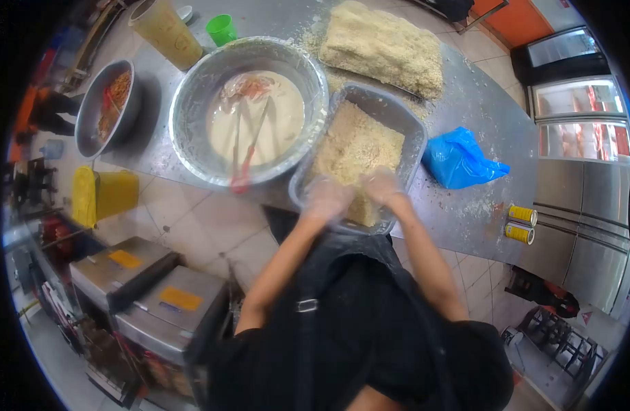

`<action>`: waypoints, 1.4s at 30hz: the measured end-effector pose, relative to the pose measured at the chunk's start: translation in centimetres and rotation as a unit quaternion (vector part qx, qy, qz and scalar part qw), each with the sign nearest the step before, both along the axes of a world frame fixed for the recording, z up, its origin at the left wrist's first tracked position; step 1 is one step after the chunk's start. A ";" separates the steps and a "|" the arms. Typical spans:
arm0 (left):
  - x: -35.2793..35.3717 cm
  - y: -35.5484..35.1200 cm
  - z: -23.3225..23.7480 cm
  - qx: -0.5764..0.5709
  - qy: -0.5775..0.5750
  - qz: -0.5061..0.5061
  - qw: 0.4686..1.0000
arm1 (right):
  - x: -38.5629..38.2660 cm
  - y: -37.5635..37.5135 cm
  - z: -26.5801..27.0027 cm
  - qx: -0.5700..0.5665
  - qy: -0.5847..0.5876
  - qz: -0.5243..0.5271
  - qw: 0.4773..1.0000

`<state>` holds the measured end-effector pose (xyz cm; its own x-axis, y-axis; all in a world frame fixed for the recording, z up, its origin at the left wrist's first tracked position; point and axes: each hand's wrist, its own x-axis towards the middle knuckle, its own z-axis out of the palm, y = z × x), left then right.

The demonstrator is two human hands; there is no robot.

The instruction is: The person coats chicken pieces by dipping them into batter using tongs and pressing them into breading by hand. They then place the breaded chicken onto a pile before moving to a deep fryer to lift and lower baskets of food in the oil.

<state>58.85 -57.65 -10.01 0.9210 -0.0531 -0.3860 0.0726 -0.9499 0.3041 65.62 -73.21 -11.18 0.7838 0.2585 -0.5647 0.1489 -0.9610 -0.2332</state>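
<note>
A grey rectangular tub (416,133) holds a heap of pale crumbs (359,140). Both hands are in clear gloves and blurred by motion. My left hand (329,197) touches the crumbs at the tub's near left part; my right hand (383,186) is in them a little to the right. The fingers of both are smeared, and whatever they hold, if anything, is hidden. Left of the tub, a large metal bowl (181,123) contains white batter (281,130), with red-handled tongs (241,177) resting in it.
Crumb-coated pieces are heaped on a tray (383,51) behind the tub. A blue bag (462,157) and two yellow cans (520,225) are right. Leftward are a smaller bowl (89,113), a tall container (166,34), a green cup (221,29) and a yellow bin (106,195).
</note>
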 end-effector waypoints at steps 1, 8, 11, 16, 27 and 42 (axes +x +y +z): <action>0.7 -0.3 0.8 -0.191 0.120 0.203 0.953 | -1.3 0.5 -0.9 0.004 -0.018 -0.017 1.000; 0.7 -2.4 -5.2 -0.398 0.186 0.249 0.863 | -3.6 -1.7 -10.9 0.241 -0.079 -0.328 0.910; 2.3 -2.0 1.2 -0.341 0.059 0.246 0.906 | 0.6 -1.3 -2.5 0.254 -0.064 -0.308 0.914; 2.6 -0.7 4.1 -0.253 0.012 0.239 0.937 | 6.9 3.8 0.9 0.111 -0.264 -0.141 0.948; -2.2 0.7 1.4 -0.295 -0.052 0.215 0.929 | 2.9 8.9 -1.6 0.010 -0.297 0.032 0.954; -1.6 2.4 2.8 -0.266 -0.002 0.053 0.963 | 9.6 -0.5 -3.4 0.191 0.098 0.090 0.973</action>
<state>57.26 -55.24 -7.25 0.9335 -0.1474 -0.3269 0.1588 -0.6474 0.7454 75.18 -73.67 -14.58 0.5939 0.6021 -0.5336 0.2238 -0.7607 -0.6093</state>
